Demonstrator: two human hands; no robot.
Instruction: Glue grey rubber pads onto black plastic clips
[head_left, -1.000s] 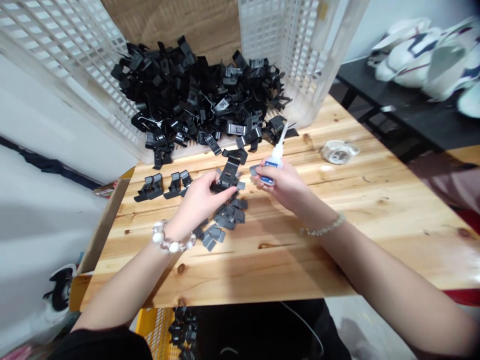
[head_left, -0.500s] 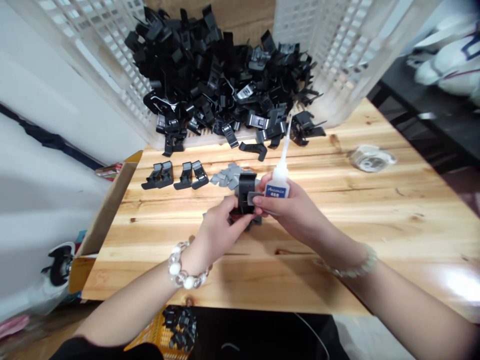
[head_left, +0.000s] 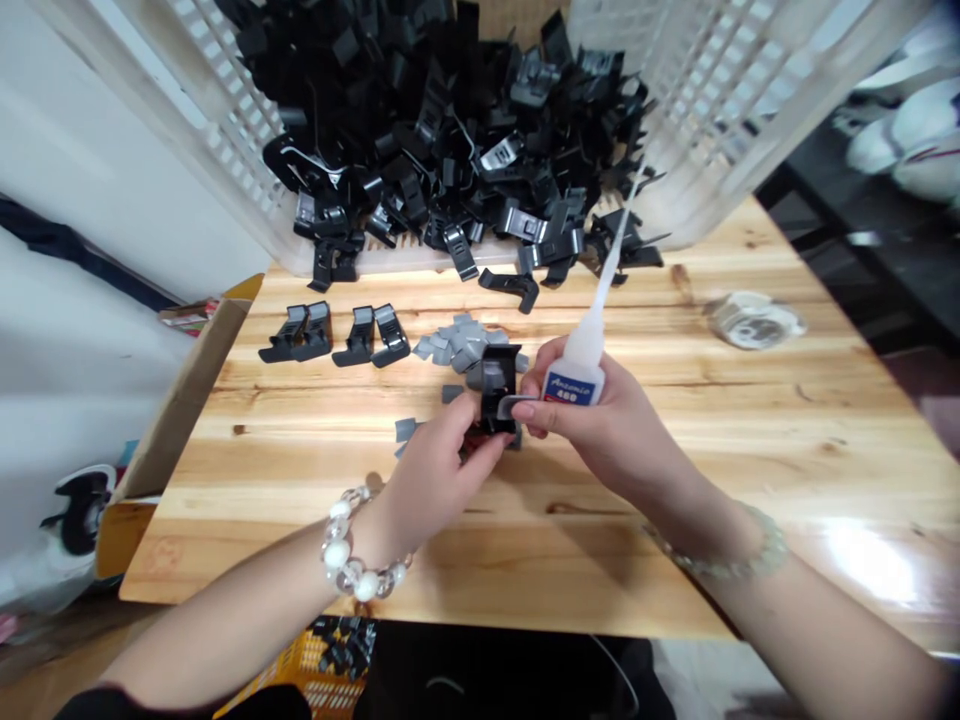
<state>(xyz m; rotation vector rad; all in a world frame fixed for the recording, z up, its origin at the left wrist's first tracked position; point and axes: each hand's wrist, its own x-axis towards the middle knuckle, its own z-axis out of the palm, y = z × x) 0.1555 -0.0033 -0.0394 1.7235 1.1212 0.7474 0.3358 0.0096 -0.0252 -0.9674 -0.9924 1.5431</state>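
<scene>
Between the fingers of my left hand point(head_left: 442, 460) stands a black plastic clip point(head_left: 498, 382), held upright over the table. My right hand point(head_left: 600, 410) grips a white glue bottle point(head_left: 586, 350) with a blue label and a long thin nozzle pointing up and away. The thumb and fingertip of that same hand pinch a small grey pad point(head_left: 517, 405) against the clip's lower part; whether it is stuck there I cannot tell. Just beyond lies a heap of grey pads point(head_left: 457, 342). Two pairs of black clips point(head_left: 371, 335) stand left of it.
A white plastic basket point(head_left: 697, 190) full of black clips point(head_left: 427, 130) lies across the table's far side. A roll of clear tape point(head_left: 756, 320) sits at the right. Below the near edge, an orange basket point(head_left: 322, 655) holds more black parts. A cardboard box point(head_left: 187, 400) stands at the left.
The view has shifted slightly. The glue bottle's nozzle now leans further right, and the grey pad appears at a flatter angle against the clip. Both hands keep their hold.
</scene>
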